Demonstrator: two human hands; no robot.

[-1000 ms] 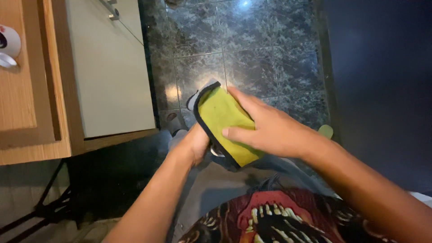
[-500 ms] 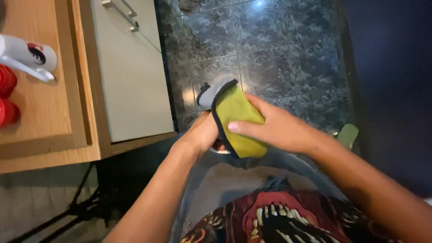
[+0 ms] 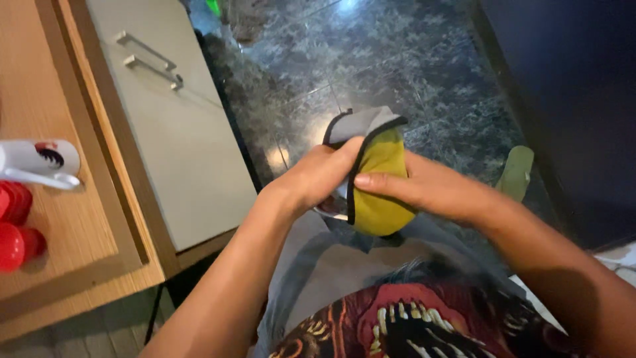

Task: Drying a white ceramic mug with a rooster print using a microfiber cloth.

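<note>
A folded cloth (image 3: 381, 185), yellow on one side and grey on the other with a black hem, is held in front of my body over the dark tiled floor. My left hand (image 3: 315, 178) grips its left side, fingers curled over the grey layer and black edge. My right hand (image 3: 424, 188) grips the yellow face from the right, thumb pressed on it near the hem. Both hands touch each other around the cloth.
A wooden counter (image 3: 73, 219) runs along the left with a white mug (image 3: 36, 162) lying on its side and red cups (image 3: 16, 229). Below it is a grey cabinet door with two handles (image 3: 149, 59). A green sandal (image 3: 517, 172) lies on the marble-patterned floor (image 3: 397, 73).
The cloth has been folded smaller and turned more upright between my hands. The view has shifted, bringing the counter, the mug and the red cups further into sight.
</note>
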